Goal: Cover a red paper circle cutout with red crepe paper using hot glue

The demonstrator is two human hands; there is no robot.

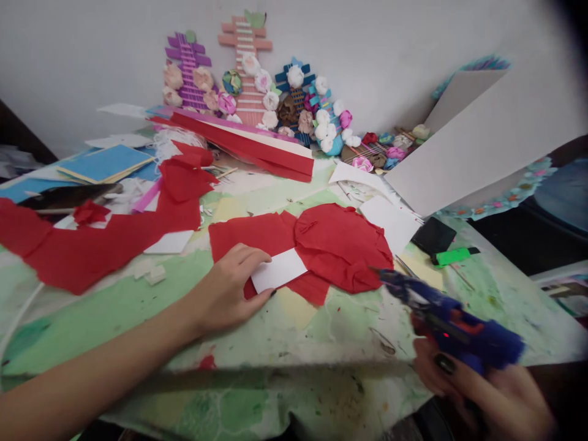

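My left hand [236,285] rests at the table's near side, thumb and fingers closed on the edges of a small white card [280,269]. The card lies over a sheet of red crepe paper [248,233]. Just right of it is a rounded, red-covered piece [342,245] with a gathered edge. My right hand [478,380] is wrapped around the handle of a blue hot glue gun [459,324], slightly blurred. Its nozzle points left, near the right edge of the rounded red piece, and a small red light glows on its side.
More red crepe paper [105,245] spreads across the left. Behind stand decorated stick crafts [243,67] with paper flowers against the wall. A large white board [459,135] leans at the right, near a green marker [454,256] and a black square object [434,234]. Blue sheets [108,162] lie back left.
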